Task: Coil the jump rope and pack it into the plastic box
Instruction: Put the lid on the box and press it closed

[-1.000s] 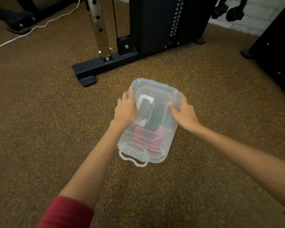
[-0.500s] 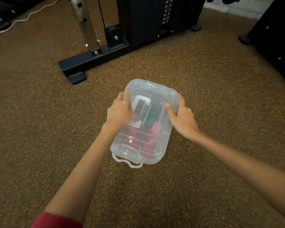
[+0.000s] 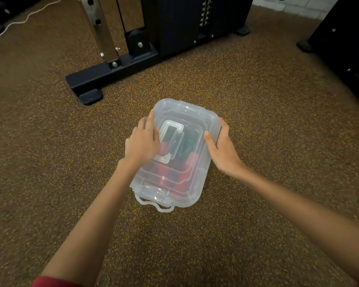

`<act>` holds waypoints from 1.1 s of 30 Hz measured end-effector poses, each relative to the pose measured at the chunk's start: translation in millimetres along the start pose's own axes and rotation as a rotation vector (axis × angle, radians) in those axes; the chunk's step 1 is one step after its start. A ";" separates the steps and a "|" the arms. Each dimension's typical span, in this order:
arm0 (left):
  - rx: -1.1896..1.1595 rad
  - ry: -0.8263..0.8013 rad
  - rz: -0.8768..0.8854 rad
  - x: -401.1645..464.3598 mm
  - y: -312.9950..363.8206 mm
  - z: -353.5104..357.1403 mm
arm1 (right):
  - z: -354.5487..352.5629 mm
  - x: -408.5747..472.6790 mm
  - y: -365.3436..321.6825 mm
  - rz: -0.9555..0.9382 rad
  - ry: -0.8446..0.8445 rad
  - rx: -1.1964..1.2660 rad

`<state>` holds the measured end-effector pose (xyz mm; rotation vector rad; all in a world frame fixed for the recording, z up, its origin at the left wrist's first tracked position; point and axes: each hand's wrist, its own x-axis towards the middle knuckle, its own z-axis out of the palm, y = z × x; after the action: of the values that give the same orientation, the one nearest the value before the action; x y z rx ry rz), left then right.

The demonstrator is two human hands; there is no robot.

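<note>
Carpet (image 3: 257, 125) (brown, flecked yellow) bears the plastic box (image 3: 187, 112), left hand (image 3: 142, 142) and right hand (image 3: 223, 151) spread on its lid.

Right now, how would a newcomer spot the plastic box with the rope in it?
Start at the black gym machine base on the speckled brown floor; the plastic box sits just in front of it, between the left hand and right hand. It is the only see-through thing there, with red handles showing through its lid.
</note>
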<state>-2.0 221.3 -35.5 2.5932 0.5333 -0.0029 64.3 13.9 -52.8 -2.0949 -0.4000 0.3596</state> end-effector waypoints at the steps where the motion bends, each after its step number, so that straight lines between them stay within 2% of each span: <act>1: -0.044 -0.020 -0.006 2.3 -1.4 -0.8 | 1.4 0.7 0.8 0.007 -0.014 0.058; 4: -0.160 -0.090 -0.075 11.0 -0.6 -5.8 | 2.8 3.4 0.2 0.083 0.038 -0.005; 6: -0.102 0.010 -0.105 17.5 7.0 -7.7 | -0.1 10.4 -3.9 0.109 0.133 -0.104; 9: -0.054 0.187 0.007 31.5 25.4 -4.5 | -5.1 33.6 -16.0 0.057 0.211 -0.133; 12: 0.111 0.116 0.159 50.0 42.0 6.2 | -5.9 67.8 -27.0 0.049 0.189 -0.208; 15: 0.262 0.040 0.214 58.6 49.1 20.3 | -3.9 99.9 -36.2 0.113 0.114 -0.286; 19: 0.296 0.066 0.210 57.7 47.2 28.8 | -0.4 126.8 -41.2 0.312 -0.122 -0.394; 22: 0.289 0.074 0.213 57.4 46.6 29.8 | -3.6 133.9 -45.8 0.398 -0.330 -0.318; 24: 0.290 0.083 0.213 57.0 45.8 30.4 | -6.0 135.3 -45.4 0.405 -0.411 -0.242; 26: 0.279 0.098 0.199 56.6 45.5 31.2 | -5.5 135.2 -39.4 0.398 -0.375 -0.239; 28: 0.256 0.114 0.180 56.8 45.6 31.8 | -1.7 132.3 -34.2 0.371 -0.257 -0.303; 33: 0.169 0.191 0.090 54.7 46.2 31.8 | 5.2 121.1 -25.8 0.060 0.019 -0.449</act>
<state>68.6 189.6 -47.4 2.7986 0.5016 0.2426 168.0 81.4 -45.4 -2.5502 -0.4373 0.3037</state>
